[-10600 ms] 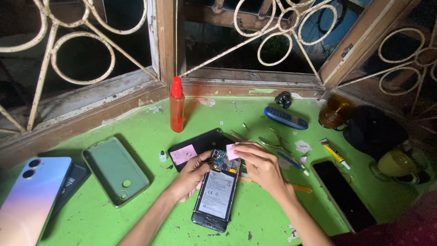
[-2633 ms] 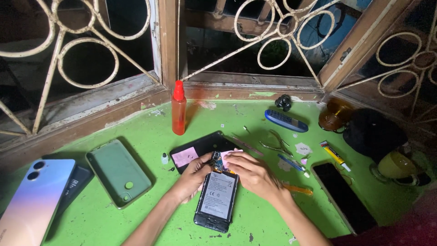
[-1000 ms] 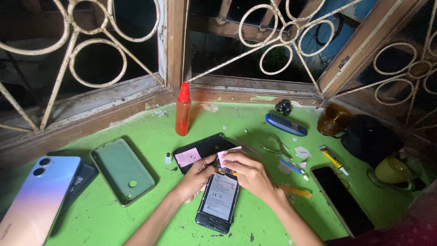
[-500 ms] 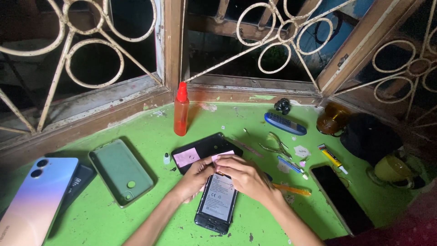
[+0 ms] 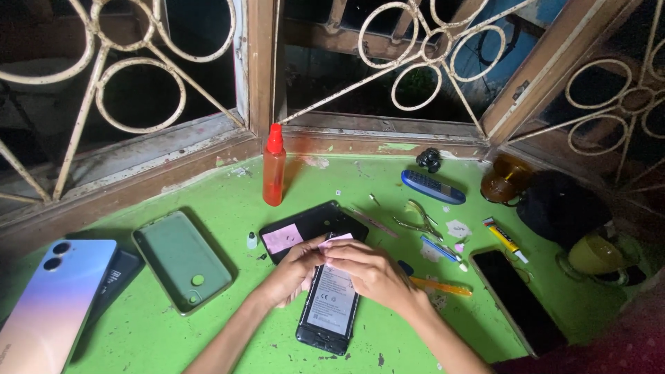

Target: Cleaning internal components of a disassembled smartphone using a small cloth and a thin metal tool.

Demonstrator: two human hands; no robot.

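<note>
Hands have closed in since earlier: left hand (image 5: 294,270) and right hand (image 5: 370,270) now meet, both grips pinching a pink strip at the top of the opened phone (image 5: 327,308), mid-worktop (image 5: 208,197). Left to right: one gradient phone (image 5: 52,305), one green case (image 5: 181,260), one orange bottle (image 5: 273,170), one tweezers (image 5: 419,220), one dark phone (image 5: 516,298).

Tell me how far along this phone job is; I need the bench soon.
Done: the opened phone lies back-off, battery showing, on the green table. In hand: the left hand and right hand meet at its top end, over a pink slip. Left: the phone is not closed, and the tweezers and screwdriver lie out.
</note>
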